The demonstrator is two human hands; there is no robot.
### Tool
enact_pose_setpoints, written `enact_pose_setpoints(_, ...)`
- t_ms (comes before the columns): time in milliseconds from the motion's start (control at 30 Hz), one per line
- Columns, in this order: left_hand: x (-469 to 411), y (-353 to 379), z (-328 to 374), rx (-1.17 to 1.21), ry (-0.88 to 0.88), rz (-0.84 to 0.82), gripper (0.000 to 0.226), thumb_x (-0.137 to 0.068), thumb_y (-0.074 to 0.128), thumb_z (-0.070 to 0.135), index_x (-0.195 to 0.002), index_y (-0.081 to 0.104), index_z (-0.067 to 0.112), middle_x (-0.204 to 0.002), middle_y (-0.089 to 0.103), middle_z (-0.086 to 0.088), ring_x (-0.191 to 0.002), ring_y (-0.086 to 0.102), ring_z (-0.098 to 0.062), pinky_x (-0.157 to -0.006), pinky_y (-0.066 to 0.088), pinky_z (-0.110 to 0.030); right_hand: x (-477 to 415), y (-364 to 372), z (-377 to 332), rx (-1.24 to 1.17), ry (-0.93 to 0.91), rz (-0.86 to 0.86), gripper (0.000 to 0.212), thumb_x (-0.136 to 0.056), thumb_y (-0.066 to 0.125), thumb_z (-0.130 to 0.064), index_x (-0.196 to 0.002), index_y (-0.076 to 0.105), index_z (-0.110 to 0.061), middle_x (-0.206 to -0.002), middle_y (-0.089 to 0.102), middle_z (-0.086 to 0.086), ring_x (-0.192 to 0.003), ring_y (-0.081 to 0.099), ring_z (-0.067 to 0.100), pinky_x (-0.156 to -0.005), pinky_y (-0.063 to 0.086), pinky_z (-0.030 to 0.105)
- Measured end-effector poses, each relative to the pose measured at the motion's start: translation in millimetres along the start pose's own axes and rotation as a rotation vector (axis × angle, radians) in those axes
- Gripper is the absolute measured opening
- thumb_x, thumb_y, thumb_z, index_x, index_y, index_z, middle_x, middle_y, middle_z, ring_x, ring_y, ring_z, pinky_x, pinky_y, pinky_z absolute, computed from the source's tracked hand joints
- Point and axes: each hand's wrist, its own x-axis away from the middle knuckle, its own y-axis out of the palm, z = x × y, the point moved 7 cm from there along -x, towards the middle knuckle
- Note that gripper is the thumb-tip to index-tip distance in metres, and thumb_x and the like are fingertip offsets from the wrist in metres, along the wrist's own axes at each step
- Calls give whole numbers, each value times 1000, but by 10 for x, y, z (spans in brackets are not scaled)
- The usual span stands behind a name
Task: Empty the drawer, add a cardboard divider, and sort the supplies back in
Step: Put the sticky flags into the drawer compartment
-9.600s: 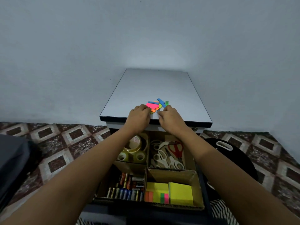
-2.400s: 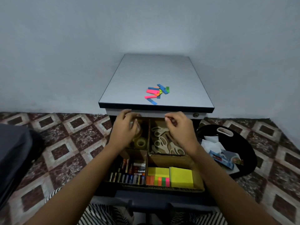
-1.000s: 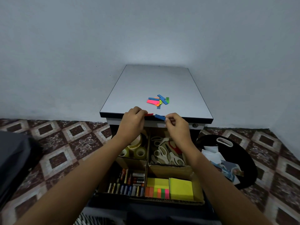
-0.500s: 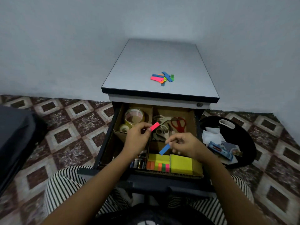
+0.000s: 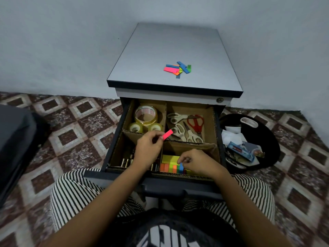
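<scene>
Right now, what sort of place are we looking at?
Probably a home or small-office corner, not a workshop: a lockable drawer cabinet against a bare wall, its open drawer sorted with tape, scissors and sticky notes, a patterned tile floor, and a black waste bin beside it.

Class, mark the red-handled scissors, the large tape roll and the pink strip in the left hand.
red-handled scissors [image 5: 196, 127], head view, on the red handles.
large tape roll [image 5: 146, 122], head view, on its near wall.
pink strip [image 5: 167, 134], head view, on its free middle.
</scene>
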Motion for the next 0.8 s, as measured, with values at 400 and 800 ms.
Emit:
enact_pose_setpoints(400, 18, -19, 43, 5, 3, -1, 16, -90, 58, 14, -101, 69, 17, -96, 62, 8, -90, 54, -5, -65, 35, -3, -113, 79, 15, 83, -21, 102, 17, -86, 61, -10, -100, 70, -11, -94, 65, 5, -83, 55, 10, -73, 47, 22)
enact_pose_setpoints(800, 17, -18, 23, 25, 6, 4, 15, -90, 59, 13, -99, 69, 18, -96, 62, 9, -94, 55, -5, -70, 35, -2, -124, 82, -2, 242, -24, 104, 19, -84, 68, -22, -100, 68, -11, -93, 58, -1, -90, 56, 17, -81, 48, 29)
